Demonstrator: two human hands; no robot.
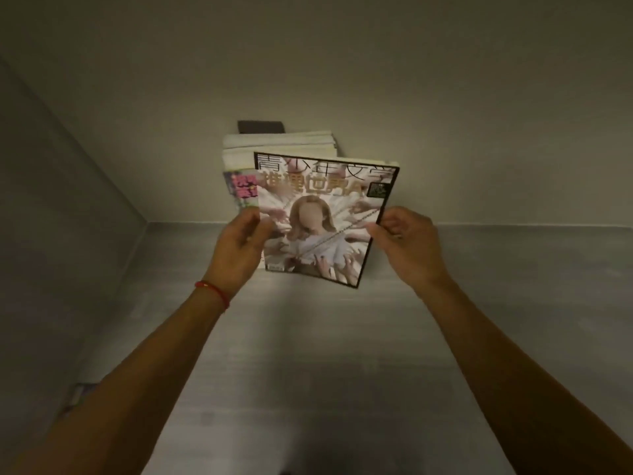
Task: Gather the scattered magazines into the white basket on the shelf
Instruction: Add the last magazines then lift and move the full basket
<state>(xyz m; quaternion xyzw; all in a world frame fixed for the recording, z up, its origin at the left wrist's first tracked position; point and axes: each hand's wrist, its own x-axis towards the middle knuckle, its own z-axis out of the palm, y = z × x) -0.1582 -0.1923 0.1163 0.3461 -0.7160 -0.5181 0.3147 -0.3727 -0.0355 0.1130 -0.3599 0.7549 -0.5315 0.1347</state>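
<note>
Centrally in frame, both hands hold one magazine (322, 221): left hand (239, 245) grips its left edge, right hand (406, 245) pinches its right edge. More magazines (274, 145) lean against the wall (445, 114) behind it. Red band (214, 293) on left wrist.

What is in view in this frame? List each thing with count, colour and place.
front magazine: one, black-bordered pale cover, held up at centre.
magazines behind: several, exact count unclear, white page edges, one pink-and-green cover, behind the front one.
dark object: one, dark grey, above the stack.
surface: one, grey, below the hands.
bracelet: one, red, left wrist.
left hand: grips the front magazine's left edge.
right hand: pinches its right edge.
</note>
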